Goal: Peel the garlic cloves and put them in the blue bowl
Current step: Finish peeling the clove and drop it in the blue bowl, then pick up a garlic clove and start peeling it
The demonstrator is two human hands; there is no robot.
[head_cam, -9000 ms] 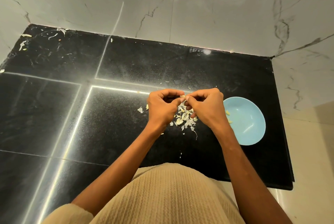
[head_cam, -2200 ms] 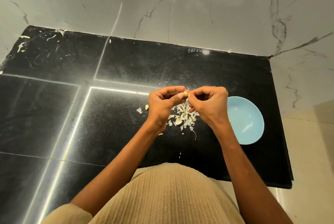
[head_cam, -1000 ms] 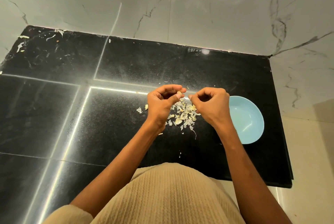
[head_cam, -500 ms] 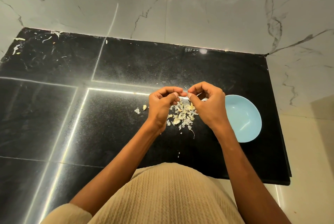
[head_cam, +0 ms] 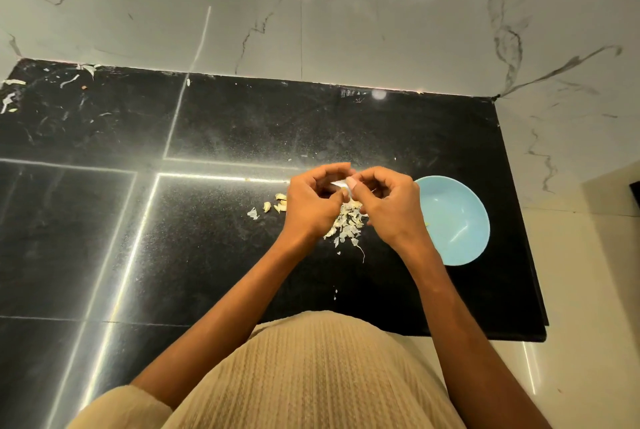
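Since half a second ago my two hands have drawn closer together and lifted a little above the pile; a second ago they stood apart, with nothing visible held between them. Now the left hand (head_cam: 311, 201) and right hand (head_cam: 388, 203) meet at the fingertips, both curled, pinching a pale sliver that I take to be a garlic clove (head_cam: 341, 185) or its skin; it is too small and too covered to say which. The right thumb sits against it, as if picking at the skin.

I judge that a fresh clove has been taken up and peeling has just begun, so nothing is ready to drop yet.

Directly below the hands lies the heap of garlic skins (head_cam: 348, 226) on the black tabletop (head_cam: 207, 238). Just left of the left hand are a few loose garlic pieces (head_cam: 277, 205), whether peeled or unpeeled I cannot tell. The blue bowl (head_cam: 460, 220) sits just beside the right hand, partly hidden by it; a small yellowish bit shows at its near-left edge, probably a finished clove. More scraps lie scattered at the far left corner (head_cam: 14, 96).
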